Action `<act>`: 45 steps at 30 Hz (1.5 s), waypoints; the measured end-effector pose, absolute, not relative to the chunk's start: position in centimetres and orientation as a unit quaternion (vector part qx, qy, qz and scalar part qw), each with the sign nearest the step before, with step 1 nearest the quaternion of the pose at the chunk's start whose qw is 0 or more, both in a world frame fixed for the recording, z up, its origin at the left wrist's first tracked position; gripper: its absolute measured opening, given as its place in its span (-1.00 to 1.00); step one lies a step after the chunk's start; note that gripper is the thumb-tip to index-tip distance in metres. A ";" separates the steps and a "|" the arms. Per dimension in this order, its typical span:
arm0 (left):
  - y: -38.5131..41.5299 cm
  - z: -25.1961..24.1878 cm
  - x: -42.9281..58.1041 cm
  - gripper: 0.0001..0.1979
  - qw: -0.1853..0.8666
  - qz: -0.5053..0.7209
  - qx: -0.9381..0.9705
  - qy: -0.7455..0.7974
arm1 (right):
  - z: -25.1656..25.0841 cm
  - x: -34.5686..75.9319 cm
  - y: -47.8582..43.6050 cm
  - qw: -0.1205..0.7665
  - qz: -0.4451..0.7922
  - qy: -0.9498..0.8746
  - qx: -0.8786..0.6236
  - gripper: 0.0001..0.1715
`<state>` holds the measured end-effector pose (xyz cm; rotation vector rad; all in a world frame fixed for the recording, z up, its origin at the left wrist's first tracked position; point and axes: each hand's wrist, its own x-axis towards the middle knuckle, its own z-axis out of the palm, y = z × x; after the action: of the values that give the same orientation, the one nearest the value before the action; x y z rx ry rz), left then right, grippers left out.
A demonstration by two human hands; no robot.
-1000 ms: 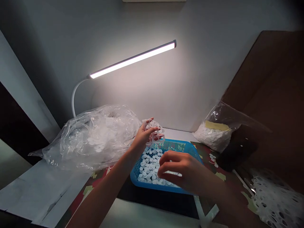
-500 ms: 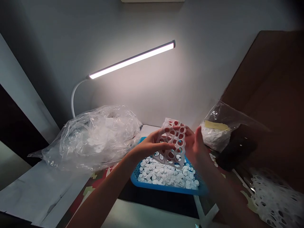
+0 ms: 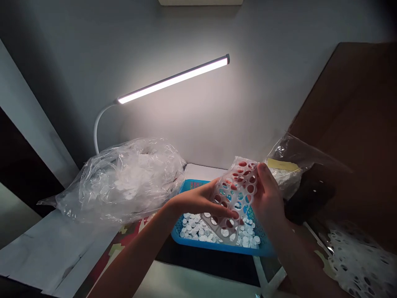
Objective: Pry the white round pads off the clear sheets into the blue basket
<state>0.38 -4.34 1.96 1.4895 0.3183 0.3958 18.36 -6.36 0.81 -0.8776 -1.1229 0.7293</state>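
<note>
A whitish, bendy sheet full of round holes (image 3: pixel 228 188) is held up between my two hands, tilted over a blue plastic basket (image 3: pixel 214 247). My left hand (image 3: pixel 206 203) grips its left and lower part, thumb across the front and fingers behind. At the upper right edge, my right hand (image 3: pixel 269 192) pinches the sheet with the thumb in front; its other fingers are partly hidden behind. Small white round discs (image 3: pixel 198 227) fill the basket below, partly covered by the sheet.
Left of the basket lies a large clear plastic bag (image 3: pixel 130 182) with white pieces inside. A smaller bag with a yellow label (image 3: pixel 283 165) stands at the right. More holed sheets (image 3: pixel 362 260) are piled at the lower right. A lit lamp (image 3: pixel 173 80) hangs above.
The holed sheet has moved right and slightly nearer, and is more spread out. My right hand has closed on its upper right edge; before, it was beside the sheet, thumb raised.
</note>
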 end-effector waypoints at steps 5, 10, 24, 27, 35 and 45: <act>-3.5 1.5 0.7 -0.44 0.706 0.234 0.654 0.138 | 1.3 18.3 -7.1 0.637 0.357 -0.571 -0.375 -0.71; -3.5 1.6 1.5 -0.56 0.734 0.288 0.606 0.103 | 1.4 18.3 -7.6 0.498 0.364 -0.708 -0.344 -0.71; -2.2 1.9 1.1 -0.68 0.684 0.519 0.496 0.130 | 0.5 17.1 -6.1 0.502 0.337 -0.683 -0.410 -0.60; -2.8 2.1 1.0 -0.70 0.702 0.474 0.517 0.125 | 0.1 17.2 -5.3 0.515 0.416 -0.651 -0.371 -0.45; -2.1 1.7 0.8 -0.68 0.712 0.445 0.507 0.194 | 1.1 18.2 -5.3 0.565 0.410 -0.635 -0.331 -0.39; -2.2 1.5 1.0 -0.67 0.688 0.412 0.552 0.229 | 2.0 18.5 -6.9 0.556 0.392 -0.655 -0.329 -0.74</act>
<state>1.01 -2.24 1.50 1.2353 0.5130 0.9220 18.54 -6.92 1.96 -0.7757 -1.5471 0.9256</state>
